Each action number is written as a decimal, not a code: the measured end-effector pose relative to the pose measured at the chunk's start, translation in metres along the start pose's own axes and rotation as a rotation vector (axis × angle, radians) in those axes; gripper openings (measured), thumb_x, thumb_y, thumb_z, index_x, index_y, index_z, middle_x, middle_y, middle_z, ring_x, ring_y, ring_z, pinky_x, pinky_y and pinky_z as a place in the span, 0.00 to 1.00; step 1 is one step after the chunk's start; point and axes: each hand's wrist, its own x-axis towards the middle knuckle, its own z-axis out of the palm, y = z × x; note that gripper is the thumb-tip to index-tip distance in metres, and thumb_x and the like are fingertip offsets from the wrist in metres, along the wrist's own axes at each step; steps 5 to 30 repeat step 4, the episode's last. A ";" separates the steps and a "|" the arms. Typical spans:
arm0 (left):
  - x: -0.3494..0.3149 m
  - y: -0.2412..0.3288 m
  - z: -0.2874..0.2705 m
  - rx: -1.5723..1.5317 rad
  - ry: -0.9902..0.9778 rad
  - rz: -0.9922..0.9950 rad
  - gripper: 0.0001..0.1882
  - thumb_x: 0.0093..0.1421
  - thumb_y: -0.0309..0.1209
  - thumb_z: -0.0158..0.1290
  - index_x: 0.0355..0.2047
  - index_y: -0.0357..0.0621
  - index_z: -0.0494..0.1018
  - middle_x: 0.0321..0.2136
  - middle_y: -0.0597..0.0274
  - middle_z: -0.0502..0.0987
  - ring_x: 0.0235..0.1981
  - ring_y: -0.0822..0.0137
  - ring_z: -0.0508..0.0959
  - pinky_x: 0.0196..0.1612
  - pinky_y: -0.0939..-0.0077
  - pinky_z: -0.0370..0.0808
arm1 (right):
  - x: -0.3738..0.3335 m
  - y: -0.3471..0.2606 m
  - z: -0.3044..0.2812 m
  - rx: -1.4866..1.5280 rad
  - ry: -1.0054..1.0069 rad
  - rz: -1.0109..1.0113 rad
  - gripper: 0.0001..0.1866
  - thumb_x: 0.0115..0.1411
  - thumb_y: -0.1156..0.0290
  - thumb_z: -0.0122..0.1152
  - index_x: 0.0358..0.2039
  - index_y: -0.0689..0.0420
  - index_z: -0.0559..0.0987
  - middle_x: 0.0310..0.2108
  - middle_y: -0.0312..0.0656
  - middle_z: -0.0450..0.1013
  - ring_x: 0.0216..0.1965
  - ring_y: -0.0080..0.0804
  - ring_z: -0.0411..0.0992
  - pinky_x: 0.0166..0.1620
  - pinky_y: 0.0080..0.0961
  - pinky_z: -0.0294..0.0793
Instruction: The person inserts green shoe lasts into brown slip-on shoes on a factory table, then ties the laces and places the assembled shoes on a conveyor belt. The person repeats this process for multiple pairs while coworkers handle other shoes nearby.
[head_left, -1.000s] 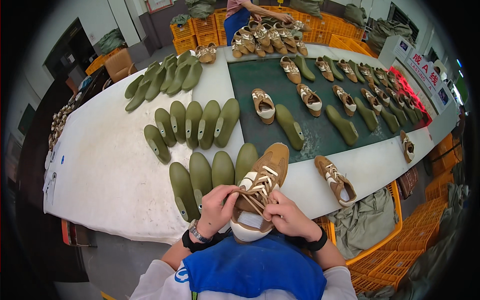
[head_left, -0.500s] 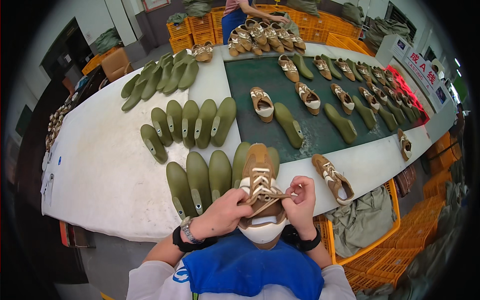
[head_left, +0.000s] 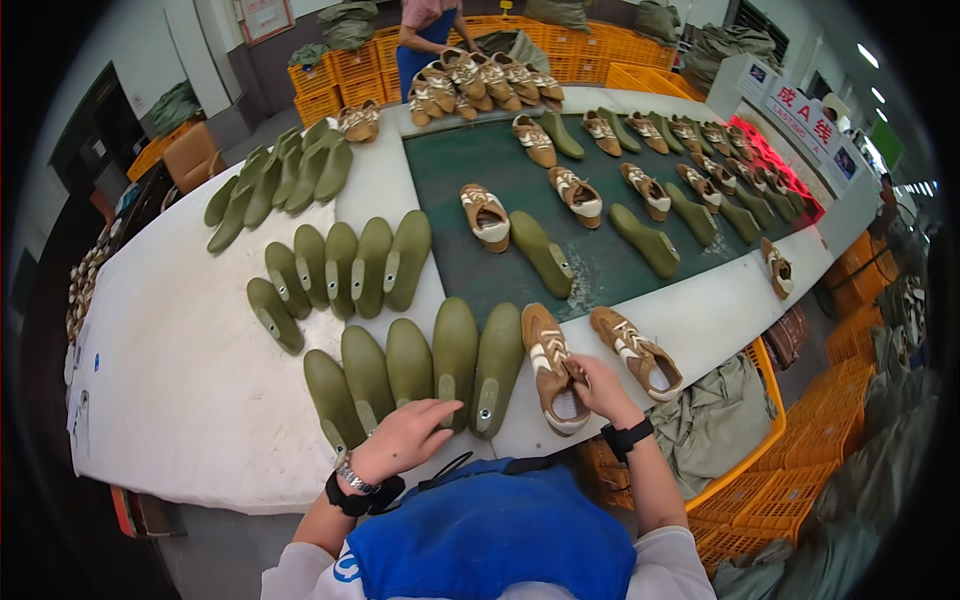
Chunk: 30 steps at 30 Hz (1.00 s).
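A brown sneaker (head_left: pixel 545 345) with white stripes and pale laces rests on the white table edge, toe pointing away. My right hand (head_left: pixel 598 388) pinches it at the laces and tongue by the opening. Just right of it lies a matching sneaker (head_left: pixel 625 345), untouched. My left hand (head_left: pixel 408 438) hovers at the near ends of a row of green shoe lasts (head_left: pixel 455 345), fingers stretched and holding nothing. Whether its fingertips touch a last, I cannot tell.
More lasts (head_left: pixel 340 265) stand in rows on the white table (head_left: pixel 180 360). Sneakers and lasts lie on a dark green belt (head_left: pixel 470 270). Behind a sneaker pile (head_left: pixel 470 80), another person (head_left: pixel 430 35) works. An orange crate (head_left: pixel 765 400) with grey cloth sits low at right.
The sneaker held up in both hands now rests on the table beside the other one. My left hand has let go and moved left. My view has shifted slightly right.
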 end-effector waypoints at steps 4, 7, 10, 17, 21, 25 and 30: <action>-0.009 -0.006 -0.010 -0.054 -0.057 -0.161 0.22 0.57 0.30 0.55 0.53 0.44 0.68 0.45 0.49 0.74 0.46 0.50 0.74 0.49 0.63 0.72 | -0.011 0.071 -0.030 0.103 0.029 0.511 0.28 0.54 0.75 0.60 0.57 0.54 0.69 0.51 0.52 0.70 0.52 0.40 0.70 0.55 0.37 0.68; -0.009 -0.006 -0.010 -0.054 -0.057 -0.161 0.22 0.57 0.30 0.55 0.53 0.44 0.68 0.45 0.49 0.74 0.46 0.50 0.74 0.49 0.63 0.72 | -0.011 0.071 -0.030 0.103 0.029 0.511 0.28 0.54 0.75 0.60 0.57 0.54 0.69 0.51 0.52 0.70 0.52 0.40 0.70 0.55 0.37 0.68; -0.009 -0.006 -0.010 -0.054 -0.057 -0.161 0.22 0.57 0.30 0.55 0.53 0.44 0.68 0.45 0.49 0.74 0.46 0.50 0.74 0.49 0.63 0.72 | -0.011 0.071 -0.030 0.103 0.029 0.511 0.28 0.54 0.75 0.60 0.57 0.54 0.69 0.51 0.52 0.70 0.52 0.40 0.70 0.55 0.37 0.68; -0.009 -0.006 -0.010 -0.054 -0.057 -0.161 0.22 0.57 0.30 0.55 0.53 0.44 0.68 0.45 0.49 0.74 0.46 0.50 0.74 0.49 0.63 0.72 | -0.011 0.071 -0.030 0.103 0.029 0.511 0.28 0.54 0.75 0.60 0.57 0.54 0.69 0.51 0.52 0.70 0.52 0.40 0.70 0.55 0.37 0.68; -0.009 -0.006 -0.010 -0.054 -0.057 -0.161 0.22 0.57 0.30 0.55 0.53 0.44 0.68 0.45 0.49 0.74 0.46 0.50 0.74 0.49 0.63 0.72 | -0.011 0.071 -0.030 0.103 0.029 0.511 0.28 0.54 0.75 0.60 0.57 0.54 0.69 0.51 0.52 0.70 0.52 0.40 0.70 0.55 0.37 0.68; -0.009 -0.006 -0.010 -0.054 -0.057 -0.161 0.22 0.57 0.30 0.55 0.53 0.44 0.68 0.45 0.49 0.74 0.46 0.50 0.74 0.49 0.63 0.72 | -0.011 0.071 -0.030 0.103 0.029 0.511 0.28 0.54 0.75 0.60 0.57 0.54 0.69 0.51 0.52 0.70 0.52 0.40 0.70 0.55 0.37 0.68; -0.009 -0.006 -0.010 -0.054 -0.057 -0.161 0.22 0.57 0.30 0.55 0.53 0.44 0.68 0.45 0.49 0.74 0.46 0.50 0.74 0.49 0.63 0.72 | -0.011 0.071 -0.030 0.103 0.029 0.511 0.28 0.54 0.75 0.60 0.57 0.54 0.69 0.51 0.52 0.70 0.52 0.40 0.70 0.55 0.37 0.68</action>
